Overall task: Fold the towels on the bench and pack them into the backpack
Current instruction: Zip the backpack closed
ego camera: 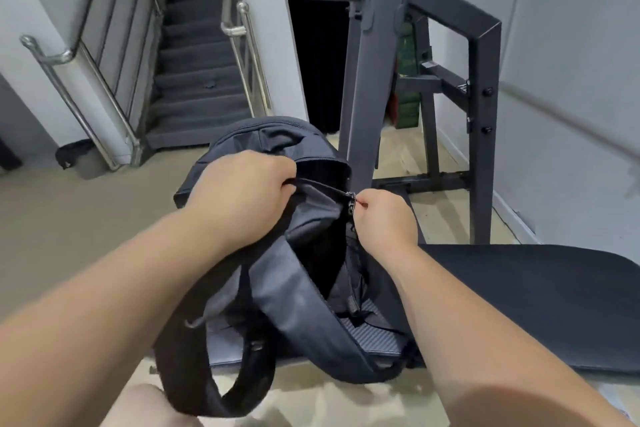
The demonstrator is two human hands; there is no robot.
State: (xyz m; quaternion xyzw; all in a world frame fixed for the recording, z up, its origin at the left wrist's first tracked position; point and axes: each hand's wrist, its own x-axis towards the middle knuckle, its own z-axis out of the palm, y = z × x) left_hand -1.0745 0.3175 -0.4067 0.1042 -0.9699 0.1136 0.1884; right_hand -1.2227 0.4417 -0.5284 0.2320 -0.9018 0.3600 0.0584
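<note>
A dark navy backpack (277, 288) stands upright against the end of the black padded bench (536, 305), its shoulder straps hanging toward me. My left hand (242, 194) grips the fabric at the top edge of the bag beside the zipper line. My right hand (384, 215) pinches the metal zipper pull (351, 203) at the bag's upper right side. The main opening gapes a little, showing a dark interior. No towel shows in this view.
A grey steel gym frame (367, 80) rises right behind the bag, with a crossbar overhead. A carpeted staircase (197, 80) with metal handrails climbs at the back left. White walls close in on the right. Beige floor lies to the left.
</note>
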